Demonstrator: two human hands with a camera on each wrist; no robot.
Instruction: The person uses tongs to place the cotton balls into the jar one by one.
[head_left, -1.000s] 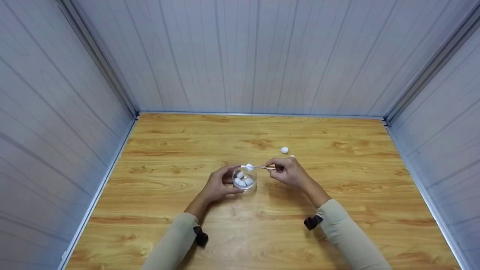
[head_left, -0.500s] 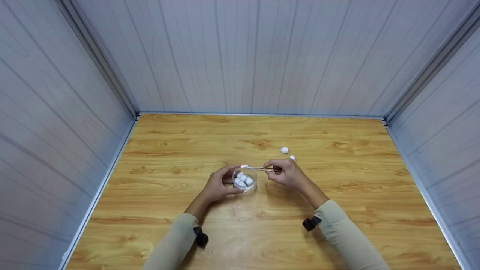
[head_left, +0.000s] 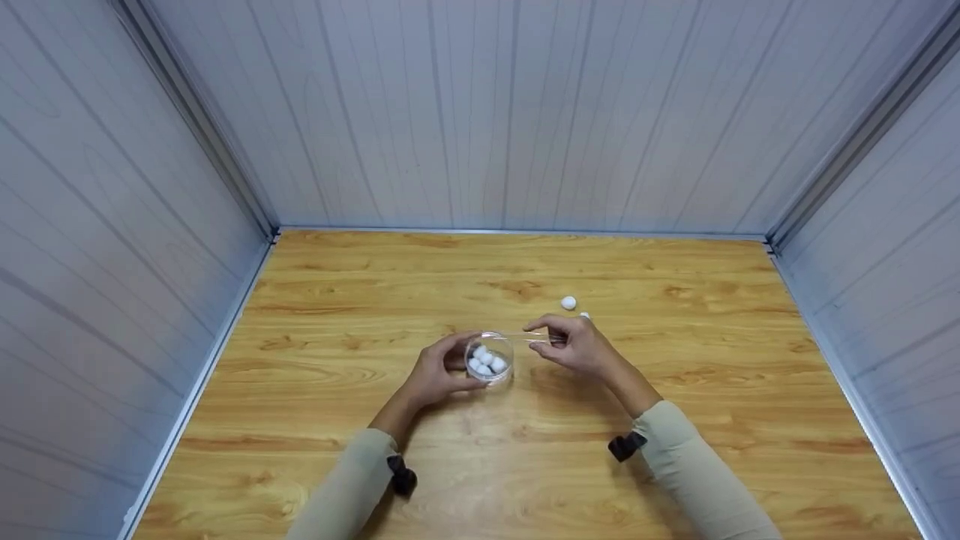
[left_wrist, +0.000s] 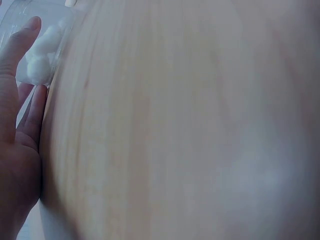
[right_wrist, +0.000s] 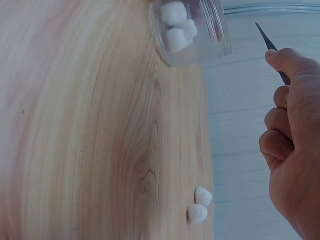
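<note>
Cut off in both wrist views, the clear, round plastic jar (right_wrist: 202, 50) sits in my left hand (head_left: 437, 371), fingers curled round its left side; soft white balls (right_wrist: 176, 39) overlap inside. Just right of the jar, my right hand (head_left: 576, 346) pinches slim dark tweezers (right_wrist: 265, 36), too faint overhead to tell their spread. Beyond its right side lie two loose white balls (head_left: 568, 302), one half hidden by my right hand.

The jar (right_wrist: 210, 47) seems reachable from above, but the fingers (head_left: 451, 343) of the left hand (head_left: 433, 372) block its left side.
</note>
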